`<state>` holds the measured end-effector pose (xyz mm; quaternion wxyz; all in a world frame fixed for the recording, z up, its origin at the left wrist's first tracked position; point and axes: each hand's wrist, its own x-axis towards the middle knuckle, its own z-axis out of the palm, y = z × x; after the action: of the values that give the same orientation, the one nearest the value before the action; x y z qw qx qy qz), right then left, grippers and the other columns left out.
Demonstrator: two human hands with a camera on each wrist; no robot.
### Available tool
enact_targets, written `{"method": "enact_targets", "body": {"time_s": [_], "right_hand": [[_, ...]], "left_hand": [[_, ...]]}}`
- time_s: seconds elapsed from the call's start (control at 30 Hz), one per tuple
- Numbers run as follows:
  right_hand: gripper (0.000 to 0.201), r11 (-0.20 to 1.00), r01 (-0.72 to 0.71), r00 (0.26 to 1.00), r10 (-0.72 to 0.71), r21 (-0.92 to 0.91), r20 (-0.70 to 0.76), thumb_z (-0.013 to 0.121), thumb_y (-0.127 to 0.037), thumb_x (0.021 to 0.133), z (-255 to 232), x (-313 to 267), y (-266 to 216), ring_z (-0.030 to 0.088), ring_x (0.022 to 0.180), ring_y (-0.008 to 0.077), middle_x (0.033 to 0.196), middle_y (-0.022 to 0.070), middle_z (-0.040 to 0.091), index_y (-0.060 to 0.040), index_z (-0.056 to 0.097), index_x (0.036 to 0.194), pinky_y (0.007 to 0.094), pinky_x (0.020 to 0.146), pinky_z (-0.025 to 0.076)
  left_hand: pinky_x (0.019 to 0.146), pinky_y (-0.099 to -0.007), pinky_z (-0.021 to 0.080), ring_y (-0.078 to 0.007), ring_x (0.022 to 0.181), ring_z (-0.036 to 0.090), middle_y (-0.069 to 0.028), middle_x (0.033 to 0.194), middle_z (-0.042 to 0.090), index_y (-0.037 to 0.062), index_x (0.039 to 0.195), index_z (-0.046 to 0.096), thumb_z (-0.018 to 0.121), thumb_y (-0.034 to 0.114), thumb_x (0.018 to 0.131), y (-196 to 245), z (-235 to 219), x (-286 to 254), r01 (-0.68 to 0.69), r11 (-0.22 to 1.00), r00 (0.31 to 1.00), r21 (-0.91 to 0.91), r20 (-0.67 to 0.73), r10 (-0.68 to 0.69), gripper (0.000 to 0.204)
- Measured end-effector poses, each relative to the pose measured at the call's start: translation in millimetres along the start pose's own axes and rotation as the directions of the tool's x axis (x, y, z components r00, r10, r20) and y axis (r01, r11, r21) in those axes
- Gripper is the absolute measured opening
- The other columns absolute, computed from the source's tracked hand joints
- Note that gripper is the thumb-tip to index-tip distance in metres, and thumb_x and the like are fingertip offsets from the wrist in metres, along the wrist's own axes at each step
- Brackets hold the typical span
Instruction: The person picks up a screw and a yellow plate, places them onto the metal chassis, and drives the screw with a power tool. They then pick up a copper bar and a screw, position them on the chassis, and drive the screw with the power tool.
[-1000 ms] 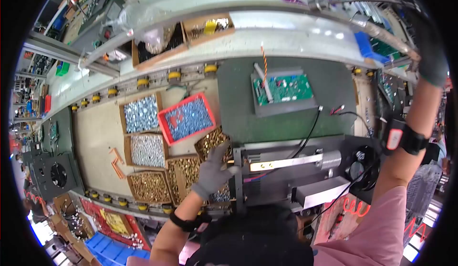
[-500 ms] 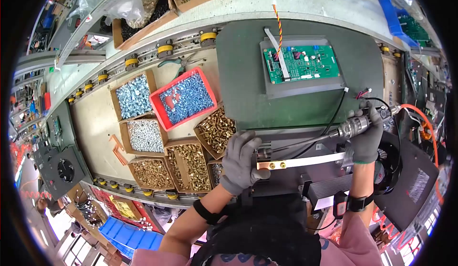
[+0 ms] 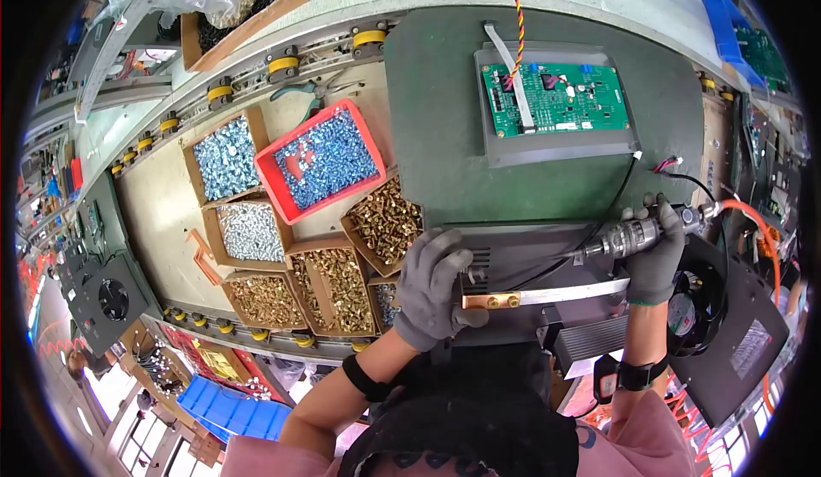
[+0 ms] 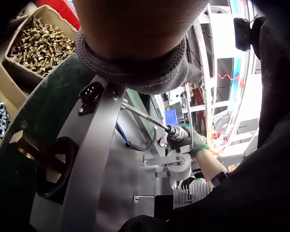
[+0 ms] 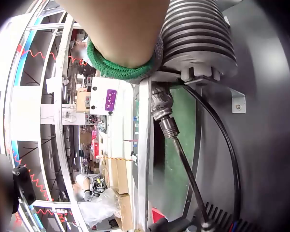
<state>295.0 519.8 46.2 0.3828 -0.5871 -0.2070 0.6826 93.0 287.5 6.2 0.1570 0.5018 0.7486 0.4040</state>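
My gloved right hand grips a powered screwdriver fed by an orange hose. Its long shaft points left across an open dark metal chassis. At the chassis's left end, my gloved left hand curls over the end panel, with fingertips close to the shaft's tip. Part of those fingers is hidden in the left wrist view. Just below the shaft runs a flat silver bar, its copper end bearing two brass bolts beside the left thumb. A ribbed cylinder sits inside the chassis.
Beyond the chassis, a green circuit board lies on a green mat. Left of it stand a red bin and several cardboard boxes of fasteners, among them brass bolts. Pliers lie behind the bin. A black cable crosses the mat.
The right hand came down from the upper right, bringing the screwdriver over the chassis. My left hand moved right from the brass bolts to the end panel. The head view shifted closer.
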Motion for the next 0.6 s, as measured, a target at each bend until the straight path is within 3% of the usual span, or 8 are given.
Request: {"method": "enact_targets", "body": {"time_s": [0.23, 0.27, 0.37, 0.43, 0.6], "right_hand": [[0.024, 1.000, 0.025, 0.999, -0.026, 0.007, 0.026, 0.053, -0.020, 0.088, -14.5, 12.6, -19.8, 0.059, 0.077, 0.0241, 0.075, 0.0071, 0.058, 0.0010, 0.055, 0.098, 0.0349, 0.070, 0.052], [0.025, 1.000, 0.003, 0.996, -0.004, 0.011, 0.093, 0.054, -0.021, 0.088, -18.7, 11.3, -21.4, 0.059, 0.078, 0.0246, 0.076, 0.0074, 0.058, 0.0011, 0.055, 0.099, 0.0352, 0.071, 0.051], [0.025, 0.999, -0.009, 0.993, 0.004, 0.043, 0.117, 0.053, -0.021, 0.088, -17.9, 7.2, -8.7, 0.059, 0.078, 0.0248, 0.077, 0.0078, 0.058, 0.0008, 0.055, 0.099, 0.0352, 0.072, 0.051], [0.023, 1.000, 0.010, 0.995, -0.012, 0.016, 0.101, 0.054, -0.021, 0.087, -20.0, 8.2, -0.8, 0.058, 0.077, 0.0248, 0.077, 0.0079, 0.057, -0.0002, 0.055, 0.097, 0.0351, 0.071, 0.051], [0.014, 0.999, 0.018, 0.995, -0.023, 0.048, 0.096, 0.056, -0.016, 0.085, -16.4, 9.7, 2.9, 0.057, 0.075, 0.0246, 0.077, 0.0085, 0.055, -0.0028, 0.053, 0.087, 0.0377, 0.073, 0.051]], "left_hand": [[0.080, -0.0460, 0.047, -0.0407, 0.100, 0.053, -0.0168, 0.109, 0.054, 0.0069, 0.107, 0.049, 0.042, 0.068, 0.081, -0.8, -3.6, 1.9, 0.004, 1.000, 0.999, -0.015, 0.039, -0.004, 0.067], [0.080, -0.0460, 0.047, -0.0407, 0.100, 0.053, -0.0168, 0.109, 0.054, 0.0069, 0.107, 0.049, 0.042, 0.068, 0.081, -1.6, -3.7, 1.9, 0.006, 1.000, 0.999, -0.015, 0.042, -0.006, 0.067], [0.080, -0.0456, 0.047, -0.0407, 0.100, 0.053, -0.0166, 0.109, 0.054, 0.0070, 0.107, 0.049, 0.041, 0.069, 0.081, -1.6, -1.1, 2.7, -0.002, 1.000, 0.999, -0.011, 0.042, 0.002, 0.068], [0.078, -0.0456, 0.048, -0.0418, 0.093, 0.055, -0.0197, 0.103, 0.055, 0.0043, 0.101, 0.051, 0.039, 0.058, 0.087, -0.7, 0.6, 4.2, -0.034, 0.999, 0.999, 0.014, -0.013, 0.035, 0.057], [0.080, -0.0461, 0.046, -0.0414, 0.097, 0.053, -0.0179, 0.107, 0.054, 0.0067, 0.104, 0.050, 0.041, 0.061, 0.085, 0.3, 2.6, 0.6, -0.007, 1.000, 1.000, 0.015, 0.004, 0.007, 0.058]]}}
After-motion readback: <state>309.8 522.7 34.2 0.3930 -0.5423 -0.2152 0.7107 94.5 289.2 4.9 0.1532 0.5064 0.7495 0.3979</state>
